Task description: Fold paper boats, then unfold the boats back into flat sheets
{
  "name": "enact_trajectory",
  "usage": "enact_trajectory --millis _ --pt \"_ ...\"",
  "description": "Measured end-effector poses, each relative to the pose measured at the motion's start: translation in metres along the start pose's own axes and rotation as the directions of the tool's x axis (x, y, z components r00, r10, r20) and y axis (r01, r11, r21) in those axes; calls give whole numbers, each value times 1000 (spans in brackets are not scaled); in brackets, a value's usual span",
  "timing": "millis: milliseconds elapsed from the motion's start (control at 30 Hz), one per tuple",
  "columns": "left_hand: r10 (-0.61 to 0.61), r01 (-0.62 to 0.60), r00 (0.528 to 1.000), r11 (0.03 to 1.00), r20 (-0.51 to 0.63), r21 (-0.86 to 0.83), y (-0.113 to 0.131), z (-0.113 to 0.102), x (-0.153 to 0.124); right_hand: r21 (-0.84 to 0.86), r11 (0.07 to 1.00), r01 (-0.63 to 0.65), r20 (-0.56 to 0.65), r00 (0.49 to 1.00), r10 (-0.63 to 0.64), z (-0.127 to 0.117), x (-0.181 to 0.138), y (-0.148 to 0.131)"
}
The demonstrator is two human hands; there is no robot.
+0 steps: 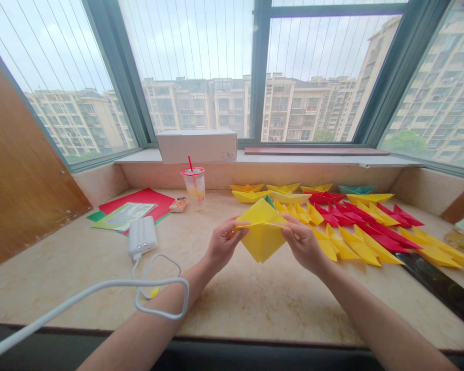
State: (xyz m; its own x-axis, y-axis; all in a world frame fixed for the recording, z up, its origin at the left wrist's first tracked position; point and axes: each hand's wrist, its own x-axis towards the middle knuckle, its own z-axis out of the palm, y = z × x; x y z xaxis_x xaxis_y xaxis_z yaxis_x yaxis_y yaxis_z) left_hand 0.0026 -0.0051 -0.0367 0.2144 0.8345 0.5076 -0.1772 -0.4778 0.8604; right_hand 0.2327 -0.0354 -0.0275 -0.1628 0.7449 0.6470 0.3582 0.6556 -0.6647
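Observation:
A folded yellow sheet of origami paper (261,242) is held up above the counter, a diamond shape with one corner pointing down and a crease across its middle. My left hand (225,241) pinches its left corner between thumb and fingers. At the opposite corner, my right hand (302,242) grips it the same way. Just behind and to the right stand rows of folded paper boats, among them a yellow boat (251,196), a red boat (325,198) and a green boat (356,189).
On the left lie red paper (154,200), a clear packet (126,215) and a white power bank (142,237) with a looping cable (100,286). A plastic cup (194,188) with a straw stands by a small orange-white box (178,204). A black phone-like slab (441,283) lies right.

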Motion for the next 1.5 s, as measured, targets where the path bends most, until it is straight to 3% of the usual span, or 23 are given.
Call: enact_trajectory --millis 167,300,433,567,733,1000,1133,1333,1500 --pt "11 -10 1000 997 -15 70 7 2 -2 159 981 -114 -18 993 118 3 2 -1" --pt "-86 85 996 996 -22 -42 9 5 -3 348 899 -267 -26 956 294 9 2 -2" --pt "-163 162 987 980 0 -119 9 7 -4 476 829 -294 3 943 333 13 2 -2" --pt "-165 171 981 984 99 -55 8 6 -5 456 830 -321 5 933 359 12 2 -1" --pt "-72 58 991 990 114 125 6 5 -7 468 818 -336 15 928 373 12 2 -3" --pt "-47 -2 967 981 249 196 6 1 -8 409 856 -317 10 939 343 13 0 -1" --pt "-37 -39 967 956 251 292 6 -1 -8 372 876 -307 24 947 322 12 -1 0" --pt "-80 5 965 958 250 286 3 2 -10 439 833 -337 49 935 352 15 -1 -2" --pt "-212 186 923 976 320 111 5 8 -14 521 758 -391 42 899 435 16 2 -5"
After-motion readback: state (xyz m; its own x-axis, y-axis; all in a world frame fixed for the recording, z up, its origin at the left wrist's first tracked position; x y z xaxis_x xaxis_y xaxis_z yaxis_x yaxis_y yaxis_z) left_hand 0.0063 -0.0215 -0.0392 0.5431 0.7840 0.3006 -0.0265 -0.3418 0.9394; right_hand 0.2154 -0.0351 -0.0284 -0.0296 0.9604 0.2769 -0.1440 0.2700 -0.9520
